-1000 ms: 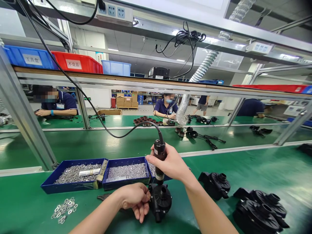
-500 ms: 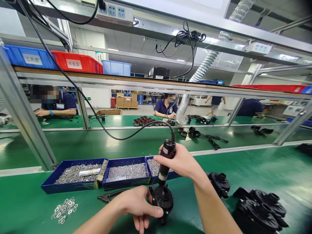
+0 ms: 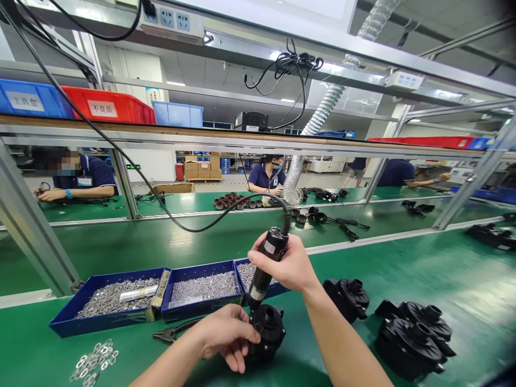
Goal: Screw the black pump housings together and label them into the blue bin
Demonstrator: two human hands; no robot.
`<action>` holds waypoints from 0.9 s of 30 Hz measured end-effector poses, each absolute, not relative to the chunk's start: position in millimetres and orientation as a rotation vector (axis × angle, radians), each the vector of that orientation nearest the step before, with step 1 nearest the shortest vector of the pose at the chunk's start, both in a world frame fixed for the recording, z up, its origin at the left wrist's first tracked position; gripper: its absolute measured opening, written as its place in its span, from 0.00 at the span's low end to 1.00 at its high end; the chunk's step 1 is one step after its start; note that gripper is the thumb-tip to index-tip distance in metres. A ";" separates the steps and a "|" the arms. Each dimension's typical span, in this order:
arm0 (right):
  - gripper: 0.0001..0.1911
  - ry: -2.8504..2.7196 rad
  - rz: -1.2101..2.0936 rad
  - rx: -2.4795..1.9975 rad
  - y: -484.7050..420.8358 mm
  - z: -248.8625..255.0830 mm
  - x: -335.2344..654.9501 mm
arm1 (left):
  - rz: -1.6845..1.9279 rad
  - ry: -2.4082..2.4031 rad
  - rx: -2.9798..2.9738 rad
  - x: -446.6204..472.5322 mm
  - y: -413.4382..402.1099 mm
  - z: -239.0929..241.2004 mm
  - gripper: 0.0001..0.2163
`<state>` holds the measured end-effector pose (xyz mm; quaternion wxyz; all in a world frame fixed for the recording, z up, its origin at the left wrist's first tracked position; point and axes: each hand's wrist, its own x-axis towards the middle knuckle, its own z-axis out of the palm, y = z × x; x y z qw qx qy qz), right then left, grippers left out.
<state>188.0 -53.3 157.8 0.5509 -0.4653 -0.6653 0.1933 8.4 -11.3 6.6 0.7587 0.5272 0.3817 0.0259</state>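
The scene is brightly and evenly lit from overhead: ceiling strip lights glow white far back, and a blown-out white panel fills the top edge. The green table carries pale sheen patches at the right and only soft, short shadows. Wide-angle distortion bends the shelf rail and splays the frame posts. The right corners darken. Focus is sharp nearly throughout.

Both forearms come into view bare right up to the frame's edge, no sleeves showing; the left hand and right hand wear no gloves, rings or watch.
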 end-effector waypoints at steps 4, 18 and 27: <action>0.12 -1.637 0.550 -1.070 -47.4 152.7 180.6 | 0.123 0.803 1.121 7.4 -15.8 3.9 0.35; 0.12 -1.645 0.598 -1.051 -41.0 144.7 175.3 | 0.114 0.821 1.131 5.0 -7.6 9.1 0.24; 0.11 -1.716 0.651 -0.940 -37.4 140.1 175.5 | 0.063 0.783 1.166 -0.8 2.4 6.8 0.23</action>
